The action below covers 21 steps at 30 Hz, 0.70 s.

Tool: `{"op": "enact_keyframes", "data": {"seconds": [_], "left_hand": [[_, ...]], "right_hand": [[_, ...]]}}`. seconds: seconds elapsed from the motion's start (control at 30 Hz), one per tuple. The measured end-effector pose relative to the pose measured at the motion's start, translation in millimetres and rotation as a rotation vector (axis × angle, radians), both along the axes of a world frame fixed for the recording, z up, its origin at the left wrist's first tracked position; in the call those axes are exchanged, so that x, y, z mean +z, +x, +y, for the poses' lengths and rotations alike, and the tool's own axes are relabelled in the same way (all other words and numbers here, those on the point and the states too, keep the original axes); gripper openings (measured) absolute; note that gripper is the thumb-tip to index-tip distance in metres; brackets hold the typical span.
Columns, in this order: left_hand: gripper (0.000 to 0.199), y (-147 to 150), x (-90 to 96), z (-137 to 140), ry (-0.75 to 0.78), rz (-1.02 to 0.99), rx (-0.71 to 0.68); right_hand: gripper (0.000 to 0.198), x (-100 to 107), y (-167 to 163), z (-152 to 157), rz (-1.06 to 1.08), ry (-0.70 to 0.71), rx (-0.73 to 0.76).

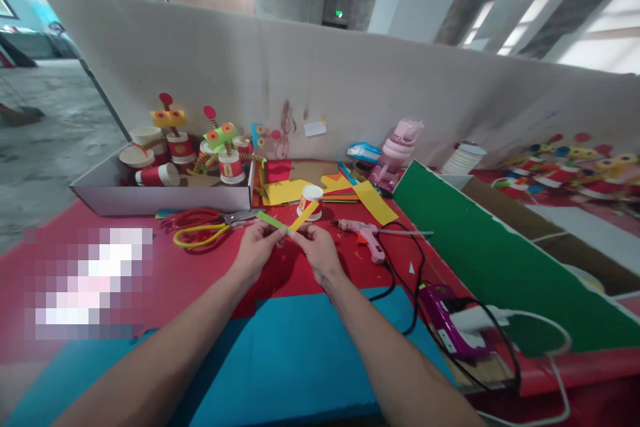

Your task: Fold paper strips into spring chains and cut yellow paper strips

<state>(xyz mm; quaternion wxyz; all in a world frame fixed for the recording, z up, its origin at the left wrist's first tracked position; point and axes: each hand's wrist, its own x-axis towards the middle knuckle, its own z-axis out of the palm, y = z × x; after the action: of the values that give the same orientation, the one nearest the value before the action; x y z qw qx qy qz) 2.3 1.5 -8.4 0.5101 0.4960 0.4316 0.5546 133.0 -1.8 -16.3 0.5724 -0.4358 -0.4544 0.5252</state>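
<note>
Over the red table, my left hand [257, 250] pinches a green paper strip [271, 220] that sticks up to the left. My right hand [320, 250] pinches a yellow paper strip [305, 215] slanting up to the right. The two strips meet between my thumbs and form a V; whether they are stuck together I cannot tell. Just behind them stands a red and white paper cup [311, 196], partly covered by the yellow strip. A pink glue gun [367, 238] lies right of my right hand. Left of my left hand are yellow-handled scissors [203, 235].
A white box [165, 200] with cup figures stands at back left. Yellow paper sheets [377, 203] lie behind the cup. At right are a green-sided box [465, 260] and a purple power strip [453, 320] with trailing cables. Blue sheet [300, 353] covers the front.
</note>
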Motion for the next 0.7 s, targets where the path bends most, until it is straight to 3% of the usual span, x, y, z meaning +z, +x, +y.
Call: {"op": "enact_keyframes", "data": {"seconds": [0.3,0.53,0.7], "left_hand": [[0.025,1.5,2.5,-1.9,-0.031,-0.092,-0.009],[0.028,1.0,3.4,-3.6,-0.029,-0.050,-0.108],[0.026,-0.5,4.7,-2.2,-0.001,0.023,-0.048]], "right_hand": [[0.028,-4.8,-2.7,0.7,0.023,0.010,-0.025],[0.022,-1.5,-3.2,-1.6,0.001,0.092,-0.090],[0.023,-4.6,-0.4,1.1,0.042,0.002,-0.039]]}}
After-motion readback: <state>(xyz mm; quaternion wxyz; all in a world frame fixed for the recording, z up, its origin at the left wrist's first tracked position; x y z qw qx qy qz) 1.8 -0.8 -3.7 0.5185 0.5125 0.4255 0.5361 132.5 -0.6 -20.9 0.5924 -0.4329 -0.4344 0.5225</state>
